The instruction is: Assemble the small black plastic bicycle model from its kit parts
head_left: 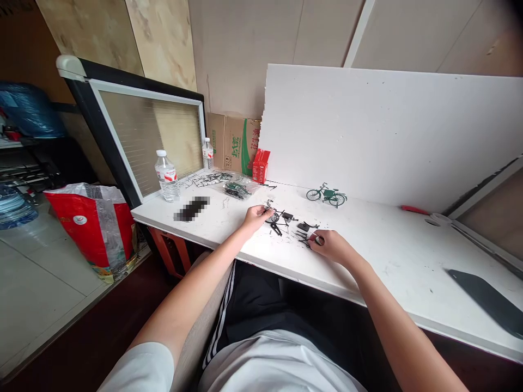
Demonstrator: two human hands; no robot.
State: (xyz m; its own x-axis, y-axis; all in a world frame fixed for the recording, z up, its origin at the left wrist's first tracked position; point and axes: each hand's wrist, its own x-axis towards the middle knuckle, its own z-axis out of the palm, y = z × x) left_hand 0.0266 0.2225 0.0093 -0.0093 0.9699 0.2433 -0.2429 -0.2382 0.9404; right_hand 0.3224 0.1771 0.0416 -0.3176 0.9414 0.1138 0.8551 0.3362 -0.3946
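My left hand [255, 216] is closed on a partly built black model bicycle [276, 219], pinching it at the front wheel and handlebar end. The frame reaches to the right over the white table [392, 256]. My right hand [329, 243] is bent down to the tabletop with its fingers together. Something small and dark shows at its fingertips, too small to name. Just beside them lie thin black parts [301, 236] and a flat black piece [304, 226]. A finished green model bicycle [327, 195] stands upright farther back.
Plastic bags of parts [239, 188], black sprue frames [206, 178] and a red box [260, 166] lie at the back left. Two water bottles [166, 175] stand by the partition [143, 141]. A dark phone-like slab [488, 296] lies at right, with a red-handled tool [413, 209] behind it.
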